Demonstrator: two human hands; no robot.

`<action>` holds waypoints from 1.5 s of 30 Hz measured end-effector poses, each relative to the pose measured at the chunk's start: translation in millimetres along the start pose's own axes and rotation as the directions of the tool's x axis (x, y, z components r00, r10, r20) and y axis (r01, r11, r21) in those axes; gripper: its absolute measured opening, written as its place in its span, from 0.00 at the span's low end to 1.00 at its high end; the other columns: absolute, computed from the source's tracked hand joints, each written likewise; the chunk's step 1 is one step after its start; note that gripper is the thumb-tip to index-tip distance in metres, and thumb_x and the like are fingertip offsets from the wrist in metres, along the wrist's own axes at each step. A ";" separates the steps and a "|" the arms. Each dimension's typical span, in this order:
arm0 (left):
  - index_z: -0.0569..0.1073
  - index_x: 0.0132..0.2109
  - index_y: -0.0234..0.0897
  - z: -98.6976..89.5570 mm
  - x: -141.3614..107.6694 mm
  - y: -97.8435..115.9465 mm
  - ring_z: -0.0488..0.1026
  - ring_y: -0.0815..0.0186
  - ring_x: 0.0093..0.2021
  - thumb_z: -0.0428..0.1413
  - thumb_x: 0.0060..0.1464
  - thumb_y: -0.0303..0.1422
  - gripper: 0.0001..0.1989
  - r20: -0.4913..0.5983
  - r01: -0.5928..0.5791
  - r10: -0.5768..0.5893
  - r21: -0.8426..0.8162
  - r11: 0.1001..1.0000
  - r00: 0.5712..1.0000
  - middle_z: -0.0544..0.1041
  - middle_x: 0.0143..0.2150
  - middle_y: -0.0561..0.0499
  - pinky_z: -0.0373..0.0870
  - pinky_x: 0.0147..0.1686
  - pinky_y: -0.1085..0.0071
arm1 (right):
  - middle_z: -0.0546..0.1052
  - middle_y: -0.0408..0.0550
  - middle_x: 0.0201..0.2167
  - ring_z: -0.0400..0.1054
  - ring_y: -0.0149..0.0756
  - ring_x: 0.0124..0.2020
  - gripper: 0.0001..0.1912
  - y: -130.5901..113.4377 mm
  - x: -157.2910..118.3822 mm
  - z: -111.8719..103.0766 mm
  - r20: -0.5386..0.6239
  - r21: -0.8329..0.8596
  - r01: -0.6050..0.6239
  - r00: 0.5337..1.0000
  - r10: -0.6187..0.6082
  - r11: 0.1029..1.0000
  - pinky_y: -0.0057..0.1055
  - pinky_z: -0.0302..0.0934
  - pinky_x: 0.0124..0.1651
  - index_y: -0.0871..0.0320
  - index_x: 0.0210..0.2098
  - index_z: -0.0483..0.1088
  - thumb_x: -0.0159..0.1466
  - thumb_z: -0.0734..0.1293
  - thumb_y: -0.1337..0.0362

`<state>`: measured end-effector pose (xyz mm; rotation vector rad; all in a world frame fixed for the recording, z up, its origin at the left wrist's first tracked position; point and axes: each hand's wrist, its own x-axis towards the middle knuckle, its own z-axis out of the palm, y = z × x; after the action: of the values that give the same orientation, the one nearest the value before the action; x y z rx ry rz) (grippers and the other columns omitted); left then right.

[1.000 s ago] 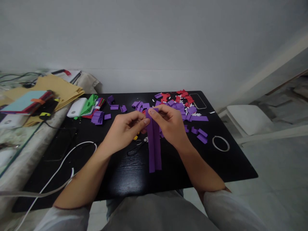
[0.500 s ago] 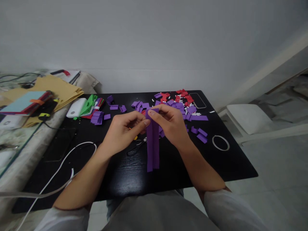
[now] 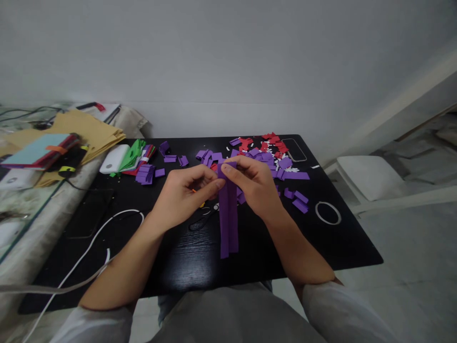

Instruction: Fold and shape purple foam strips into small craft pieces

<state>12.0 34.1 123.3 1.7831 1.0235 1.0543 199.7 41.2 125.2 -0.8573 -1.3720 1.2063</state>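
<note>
A long purple paper strip [image 3: 228, 219], creased lengthwise, hangs down between my hands above the black table [image 3: 185, 257]. My left hand [image 3: 189, 193] pinches its upper left edge between thumb and fingers. At the top edge, my right hand [image 3: 253, 183] grips the strip, thumb in front and fingers behind. Behind the strip lie scissors [image 3: 207, 216], partly hidden by it and by my left hand. Purple paper pieces [image 3: 262, 155] are scattered past my right hand, and more folded purple pieces [image 3: 144, 174] lie beyond my left.
Red paper scraps [image 3: 274, 143] and white bits lie at the back right. A white ring [image 3: 327, 213] rests near the right edge. Green folded papers [image 3: 134, 155] and a white device [image 3: 114, 159] sit at the back left. A white cable [image 3: 89, 247] crosses the left side.
The strip's lower end has swung slightly to the right, and its two lower halves now overlap more. Both hands keep their hold in nearly the same place.
</note>
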 end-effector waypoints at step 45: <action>0.78 0.38 0.37 -17.1 7.3 -4.3 0.73 0.70 0.29 0.62 0.65 0.39 0.10 -0.055 -0.092 0.097 0.089 0.992 0.994 0.76 0.29 0.53 0.70 0.30 0.74 | 0.81 0.44 0.31 0.76 0.33 0.33 0.19 8.9 1.3 1.2 0.090 -0.065 -0.021 0.996 0.026 0.998 0.30 0.72 0.38 0.58 0.34 0.78 0.61 0.79 0.48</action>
<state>-2.4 46.2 126.9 1.8955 1.0429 1.1431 197.1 44.3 117.0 -0.8750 -1.4844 1.2376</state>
